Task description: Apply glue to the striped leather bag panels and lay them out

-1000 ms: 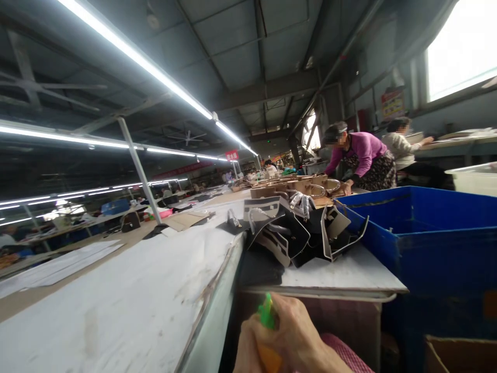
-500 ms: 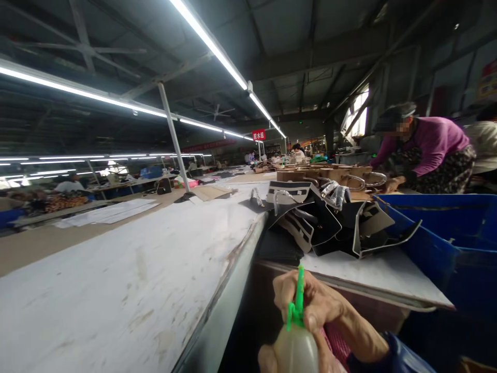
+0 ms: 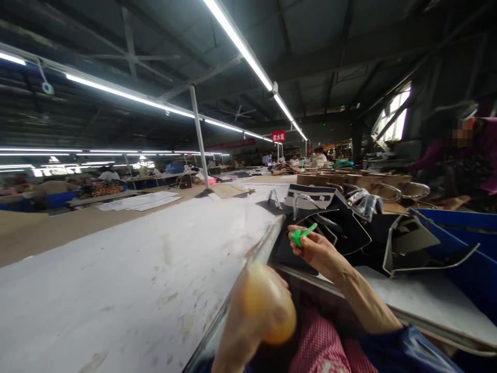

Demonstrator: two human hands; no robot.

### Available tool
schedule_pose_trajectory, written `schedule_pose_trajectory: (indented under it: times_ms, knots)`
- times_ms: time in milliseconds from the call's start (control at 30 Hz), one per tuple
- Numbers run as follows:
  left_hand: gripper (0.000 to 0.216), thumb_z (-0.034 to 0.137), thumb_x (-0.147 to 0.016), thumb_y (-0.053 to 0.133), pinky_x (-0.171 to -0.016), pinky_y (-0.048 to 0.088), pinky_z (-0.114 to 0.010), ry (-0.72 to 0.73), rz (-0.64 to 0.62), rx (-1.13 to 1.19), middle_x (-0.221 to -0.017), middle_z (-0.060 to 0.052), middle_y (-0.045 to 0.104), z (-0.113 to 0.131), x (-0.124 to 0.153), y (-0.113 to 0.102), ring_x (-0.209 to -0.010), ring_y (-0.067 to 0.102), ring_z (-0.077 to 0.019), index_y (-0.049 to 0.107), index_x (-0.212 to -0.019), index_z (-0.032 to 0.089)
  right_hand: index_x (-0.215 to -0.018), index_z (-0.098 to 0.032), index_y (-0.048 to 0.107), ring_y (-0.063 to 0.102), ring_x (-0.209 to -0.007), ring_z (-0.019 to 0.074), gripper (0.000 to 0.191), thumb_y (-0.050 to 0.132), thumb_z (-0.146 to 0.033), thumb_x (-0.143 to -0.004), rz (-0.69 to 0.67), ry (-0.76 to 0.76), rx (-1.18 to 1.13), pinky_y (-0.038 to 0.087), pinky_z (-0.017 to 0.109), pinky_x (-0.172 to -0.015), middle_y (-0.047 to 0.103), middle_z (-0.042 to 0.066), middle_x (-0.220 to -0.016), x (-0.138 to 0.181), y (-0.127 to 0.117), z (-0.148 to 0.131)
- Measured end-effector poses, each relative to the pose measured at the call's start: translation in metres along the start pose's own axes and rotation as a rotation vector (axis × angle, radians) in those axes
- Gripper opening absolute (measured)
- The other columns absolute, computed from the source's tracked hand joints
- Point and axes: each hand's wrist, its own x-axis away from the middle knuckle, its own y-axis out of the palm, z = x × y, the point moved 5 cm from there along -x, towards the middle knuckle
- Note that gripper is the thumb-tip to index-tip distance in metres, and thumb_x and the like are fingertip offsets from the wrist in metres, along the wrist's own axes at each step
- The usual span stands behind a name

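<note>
**A:** What lies at the far left of the figure?

**B:** A long white, scuffed tabletop (image 3: 128,280), running away from the viewer toward distant workbenches under strip lights.

**A:** And the left hand?

**B:** The left hand (image 3: 236,331) is closed around a translucent yellowish plastic squeeze bottle (image 3: 267,305), held low beside the tabletop's metal edge. Half a second earlier the bottle carried a green nozzle on top; now its top is bare.

**A:** Where has that part gone?

**B:** The right hand (image 3: 316,251) pinches the small green plastic nozzle cap (image 3: 302,235) between fingertips, raised clear of the bottle. The two pieces are apart, so the bottle appears to stand opened.

**A:** What sits further right?

**B:** A heap of black and white bag panels with metal handles (image 3: 334,223) rests just beyond the right hand, then a blue plastic crate (image 3: 466,238). At the far right edge, another person in a purple sleeve (image 3: 489,150) bends over tan bag pieces.
</note>
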Motion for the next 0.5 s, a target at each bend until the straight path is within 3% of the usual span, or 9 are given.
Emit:
schedule_pose_trajectory:
  times_ms: [100, 167, 200, 267, 367, 500]
  knots:
    - [0.064, 0.063, -0.069, 0.08, -0.076, 0.053, -0.035, 0.035, 0.405, -0.285, -0.091, -0.005, 0.067, 0.004, -0.028, -0.049, -0.082, 0.065, -0.0225, 0.058, -0.109, 0.017, -0.108, -0.019, 0.071, 0.059, -0.081, 0.0133, 0.069, 0.099, -0.045, -0.05, 0.029, 0.094, 0.107, 0.046, 0.025, -0.072, 0.067, 0.004, -0.092, -0.02, -0.006, 0.016]
    - [0.059, 0.054, -0.078, 0.076, -0.083, 0.053, -0.039, 0.062, 0.669, -0.6, -0.098, -0.007, 0.063, -0.001, -0.044, -0.074, -0.09, 0.063, -0.0254, 0.053, -0.116, 0.015, -0.104, -0.017, 0.071, 0.061, -0.085, 0.0145, 0.068, 0.098, -0.047, -0.05, 0.067, 0.138, 0.2, 0.045, 0.025, -0.072, 0.069, 0.005, -0.095, -0.036, -0.008, 0.029]
    - [0.058, 0.046, -0.081, 0.076, -0.089, 0.053, -0.041, 0.053, 0.727, -0.74, -0.105, -0.012, 0.062, -0.007, -0.052, -0.081, -0.099, 0.062, -0.0285, 0.051, -0.119, 0.01, -0.099, -0.015, 0.07, 0.061, -0.085, 0.0144, 0.063, 0.096, -0.049, -0.053, 0.091, 0.155, 0.249, 0.045, 0.024, -0.072, 0.07, 0.006, -0.095, -0.044, -0.008, 0.036]
    - [0.058, 0.032, -0.084, 0.075, -0.103, 0.047, -0.046, -0.006, 0.744, -0.914, -0.118, -0.022, 0.057, -0.026, -0.066, -0.089, -0.116, 0.056, -0.0354, 0.049, -0.124, 0.0, -0.094, -0.013, 0.067, 0.062, -0.083, 0.0132, 0.053, 0.088, -0.053, -0.067, 0.144, 0.183, 0.358, 0.044, 0.023, -0.07, 0.07, 0.007, -0.094, -0.063, -0.009, 0.049]
    - [0.062, 0.026, -0.082, 0.076, -0.106, 0.044, -0.055, -0.097, 0.667, -0.983, -0.123, -0.028, 0.054, -0.053, -0.076, -0.091, -0.123, 0.051, -0.0432, 0.048, -0.128, -0.005, -0.1, -0.012, 0.065, 0.062, -0.078, 0.0121, 0.039, 0.069, -0.049, -0.091, 0.176, 0.207, 0.548, 0.045, 0.024, -0.067, 0.07, 0.008, -0.096, -0.09, -0.003, 0.064]
    - [0.073, 0.024, -0.083, 0.075, -0.104, 0.044, -0.062, -0.162, 0.603, -1.032, -0.129, -0.027, 0.053, -0.064, -0.072, -0.086, -0.126, 0.049, -0.0457, 0.041, -0.141, -0.002, -0.109, -0.012, 0.066, 0.064, -0.079, 0.014, 0.025, 0.061, -0.035, -0.099, 0.092, 0.227, 0.83, 0.053, 0.03, -0.075, 0.069, 0.005, -0.095, -0.119, 0.016, 0.078]
